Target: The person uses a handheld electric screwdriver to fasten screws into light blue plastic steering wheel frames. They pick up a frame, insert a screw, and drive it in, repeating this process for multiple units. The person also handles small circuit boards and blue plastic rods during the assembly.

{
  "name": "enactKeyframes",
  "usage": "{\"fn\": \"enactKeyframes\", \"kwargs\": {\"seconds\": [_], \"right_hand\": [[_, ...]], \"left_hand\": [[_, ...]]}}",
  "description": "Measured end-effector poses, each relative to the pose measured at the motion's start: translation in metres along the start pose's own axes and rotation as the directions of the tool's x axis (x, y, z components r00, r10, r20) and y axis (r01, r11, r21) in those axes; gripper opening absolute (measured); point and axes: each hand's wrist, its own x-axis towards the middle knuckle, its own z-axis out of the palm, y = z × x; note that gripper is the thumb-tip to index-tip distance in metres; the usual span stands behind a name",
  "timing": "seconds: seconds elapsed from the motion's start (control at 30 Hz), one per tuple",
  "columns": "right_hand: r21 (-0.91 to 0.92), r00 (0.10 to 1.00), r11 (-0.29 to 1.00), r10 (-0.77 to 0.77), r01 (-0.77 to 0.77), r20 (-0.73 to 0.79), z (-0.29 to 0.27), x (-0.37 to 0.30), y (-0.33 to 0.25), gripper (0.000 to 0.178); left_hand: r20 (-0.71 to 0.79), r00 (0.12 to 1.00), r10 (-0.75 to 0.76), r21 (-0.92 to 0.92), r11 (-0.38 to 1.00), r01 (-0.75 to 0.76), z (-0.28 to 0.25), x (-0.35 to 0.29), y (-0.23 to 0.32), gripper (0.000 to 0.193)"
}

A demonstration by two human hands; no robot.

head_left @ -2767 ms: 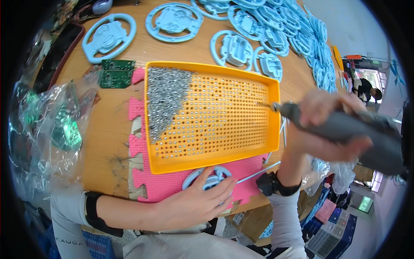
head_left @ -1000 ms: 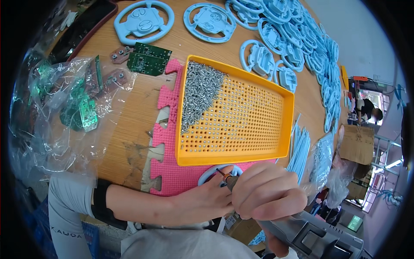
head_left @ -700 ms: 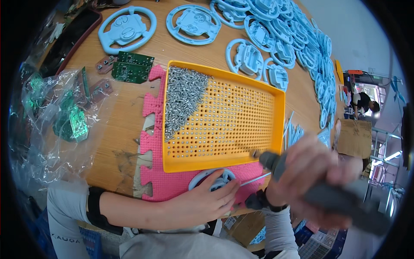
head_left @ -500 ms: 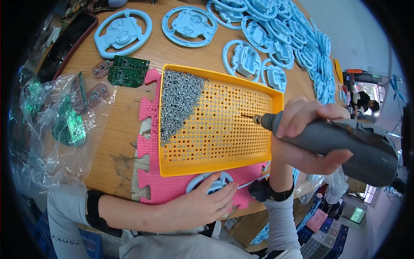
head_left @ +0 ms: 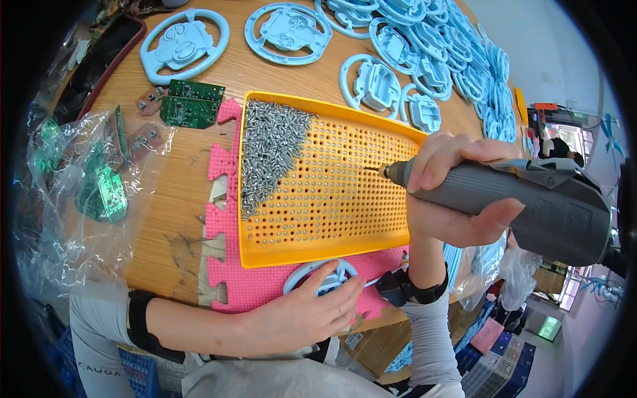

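My right hand is wrapped round a dark grey electric screwdriver held nearly level. Its thin bit points left, over the holes of a yellow tray. Small silver screws lie heaped in the tray's left end, and many more sit in the holes. Below the tray, my left hand grips a light blue toy steering wheel on the pink foam mat. Its fingers cover much of the wheel, and the thumb is hard to make out.
More light blue steering wheels lie along the far side, piled deep at the far right. Green circuit boards lie left of the tray, beside a clear plastic bag with more boards. A dark phone-like slab is at the far left.
The screwdriver in my right hand has moved slightly left and up in view, its bit passing over other holes. The whole scene has shifted a little; my left hand stays on the steering wheel.
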Motion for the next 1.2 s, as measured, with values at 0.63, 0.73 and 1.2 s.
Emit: {"fn": "enactKeyframes", "kwargs": {"seconds": [0.63,0.73,1.2], "right_hand": [[0.378,0.887,0.918,-0.071,-0.12,0.456,0.054,-0.062,-0.089,0.032],[0.385,0.857,0.914,-0.094,-0.128,0.507,0.053,-0.063,-0.085,0.017],[0.282,0.916,0.959,-0.078,-0.039,0.392,0.067,-0.081,-0.085,0.007]], "left_hand": [[0.053,0.997,0.062,0.359,0.93,-0.077,0.018,-0.006,0.04,0.05],[0.095,0.994,0.059,0.329,0.94,-0.087,0.009,-0.011,0.038,0.047],[-0.092,0.994,0.052,0.497,0.868,0.0,0.026,-0.012,0.042,0.036]]}}
